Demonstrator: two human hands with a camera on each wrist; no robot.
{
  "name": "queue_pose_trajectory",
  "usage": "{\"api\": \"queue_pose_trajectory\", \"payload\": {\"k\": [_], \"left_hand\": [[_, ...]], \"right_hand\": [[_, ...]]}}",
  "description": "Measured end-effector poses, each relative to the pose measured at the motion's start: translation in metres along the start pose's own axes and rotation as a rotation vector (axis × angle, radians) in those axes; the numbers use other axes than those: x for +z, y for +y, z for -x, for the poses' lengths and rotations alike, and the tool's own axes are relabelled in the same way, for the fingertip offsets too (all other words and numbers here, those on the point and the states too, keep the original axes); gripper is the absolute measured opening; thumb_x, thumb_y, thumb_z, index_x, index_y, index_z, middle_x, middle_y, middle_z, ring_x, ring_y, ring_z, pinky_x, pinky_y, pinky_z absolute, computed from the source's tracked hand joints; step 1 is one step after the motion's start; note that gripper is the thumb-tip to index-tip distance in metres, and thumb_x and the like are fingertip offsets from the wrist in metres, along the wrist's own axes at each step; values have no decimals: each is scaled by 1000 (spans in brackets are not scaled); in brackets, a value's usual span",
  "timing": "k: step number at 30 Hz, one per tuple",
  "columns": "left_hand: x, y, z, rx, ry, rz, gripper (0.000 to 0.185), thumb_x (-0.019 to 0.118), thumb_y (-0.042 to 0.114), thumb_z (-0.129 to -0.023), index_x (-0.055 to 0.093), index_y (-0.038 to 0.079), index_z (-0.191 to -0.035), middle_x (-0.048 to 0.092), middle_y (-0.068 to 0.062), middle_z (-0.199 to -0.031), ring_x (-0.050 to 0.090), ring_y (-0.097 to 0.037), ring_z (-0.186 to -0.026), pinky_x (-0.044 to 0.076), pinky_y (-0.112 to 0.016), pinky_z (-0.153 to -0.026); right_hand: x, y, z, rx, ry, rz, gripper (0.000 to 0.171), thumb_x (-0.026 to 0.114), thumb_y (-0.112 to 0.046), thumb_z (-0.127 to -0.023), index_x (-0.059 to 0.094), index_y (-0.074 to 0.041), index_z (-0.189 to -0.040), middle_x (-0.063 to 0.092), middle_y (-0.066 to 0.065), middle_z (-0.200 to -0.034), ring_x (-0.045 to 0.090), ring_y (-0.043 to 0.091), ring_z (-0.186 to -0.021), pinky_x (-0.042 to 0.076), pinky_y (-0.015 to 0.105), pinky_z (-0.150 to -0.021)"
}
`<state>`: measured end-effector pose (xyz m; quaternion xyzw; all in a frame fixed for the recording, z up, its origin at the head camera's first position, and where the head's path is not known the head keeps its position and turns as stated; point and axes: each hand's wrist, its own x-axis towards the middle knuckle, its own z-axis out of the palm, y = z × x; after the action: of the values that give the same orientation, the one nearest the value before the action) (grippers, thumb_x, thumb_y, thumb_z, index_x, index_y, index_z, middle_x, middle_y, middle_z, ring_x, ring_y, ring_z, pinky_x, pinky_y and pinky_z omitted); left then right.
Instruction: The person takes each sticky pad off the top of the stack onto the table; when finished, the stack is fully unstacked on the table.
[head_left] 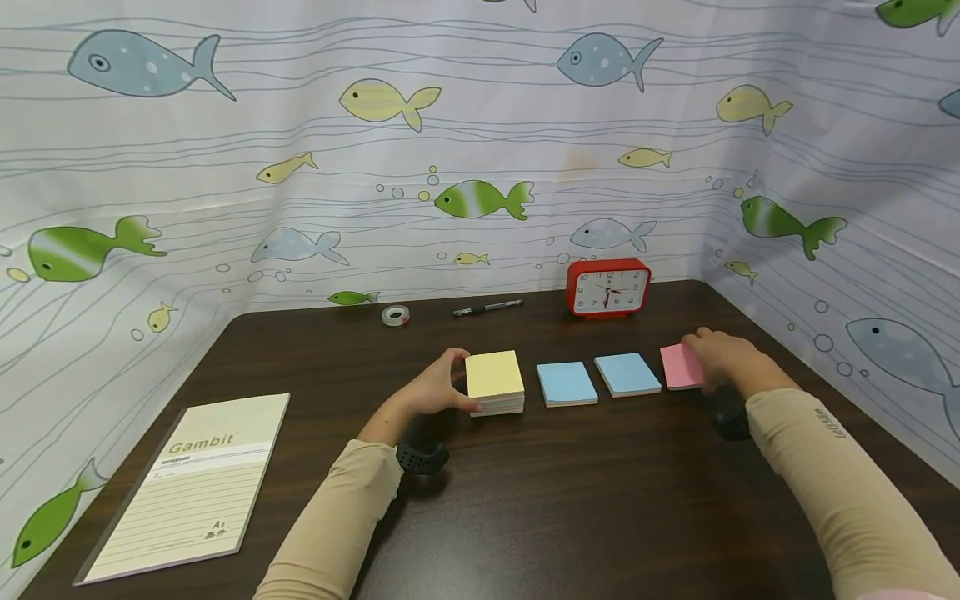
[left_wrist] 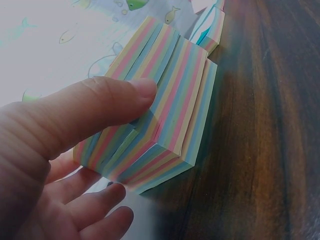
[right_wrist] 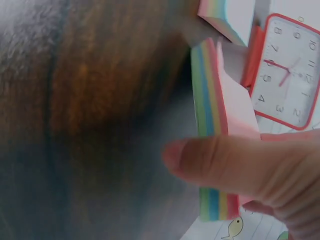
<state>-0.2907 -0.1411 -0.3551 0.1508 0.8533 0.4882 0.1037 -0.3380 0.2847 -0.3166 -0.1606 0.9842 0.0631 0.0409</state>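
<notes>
Yellow-topped note stack [head_left: 495, 382], striped edges, on dark table [head_left: 570, 500], gripped at its left side by my left hand [head_left: 438, 389], thumb and fingers curled round it; pink-topped stack [head_left: 678, 367] pinched by my right hand [head_left: 722, 360]; two blue-topped stacks [head_left: 566, 383] between; red clock [head_left: 608, 287] behind

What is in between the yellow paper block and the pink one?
Two blue-topped note pads lie side by side between the yellow-topped pad and the pink-topped pad, with bare table between each. The head view shows this.

Yellow-topped pad [head_left: 494, 375], pink-topped pad [head_left: 678, 366]
</notes>
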Motion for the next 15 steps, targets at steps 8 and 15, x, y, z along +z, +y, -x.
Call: {"api": "queue_pose_trajectory", "payload": {"k": [8, 15], "left_hand": [[1, 0, 0, 0, 3, -4, 87, 78, 7, -62, 23, 1, -129, 25, -16, -133, 33, -32, -120, 33, -41, -93], [0, 1, -1, -4, -10, 16, 89, 78, 6, -63, 20, 0, -130, 23, -18, -134, 31, -35, -121, 31, -42, -94]], "right_hand": [[7, -6, -4, 24, -1, 86, 78, 84, 1, -40, 48, 2, -109, 45, 20, -100, 43, 41, -89, 42, 52, -57], [9, -12, -10, 33, 25, 66, 84, 78, 8, -49, 40, 2, -124, 37, 27, -116, 36, 47, -100, 38, 61, -68]]}}
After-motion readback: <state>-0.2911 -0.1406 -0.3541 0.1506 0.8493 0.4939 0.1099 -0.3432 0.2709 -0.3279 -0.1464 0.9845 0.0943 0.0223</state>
